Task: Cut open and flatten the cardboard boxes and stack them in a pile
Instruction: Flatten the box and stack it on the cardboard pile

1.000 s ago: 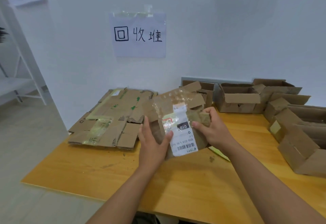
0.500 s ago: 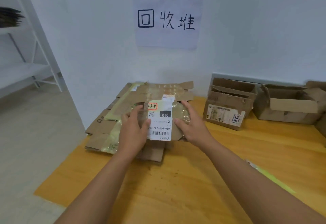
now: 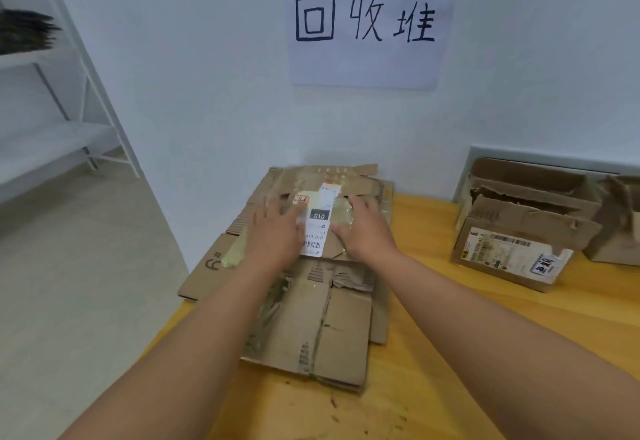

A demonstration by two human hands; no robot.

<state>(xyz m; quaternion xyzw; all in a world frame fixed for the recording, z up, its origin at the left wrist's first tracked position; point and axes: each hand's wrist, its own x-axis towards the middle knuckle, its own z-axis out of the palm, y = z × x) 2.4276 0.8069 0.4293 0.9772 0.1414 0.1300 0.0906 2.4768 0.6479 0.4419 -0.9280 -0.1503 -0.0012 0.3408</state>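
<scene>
flattened box (image 3: 325,197) atop pile (image 3: 332,321), long axis toward wall | both hands (image 3: 277,231) (image 3: 367,228) flat, pressing it

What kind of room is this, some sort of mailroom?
Probably a packing or recycling corner, not certainly a mailroom. A handwritten paper sign hangs above a pile of flattened cardboard on a wooden table, opened shipping boxes wait alongside, and white shelving stands left.

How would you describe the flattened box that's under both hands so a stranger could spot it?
Find the handwritten paper sign on the wall; directly below it a pile of flattened cardboard lies on the wooden table. The flattened box lies on top, and only it carries a white shipping label marked 010.
</scene>
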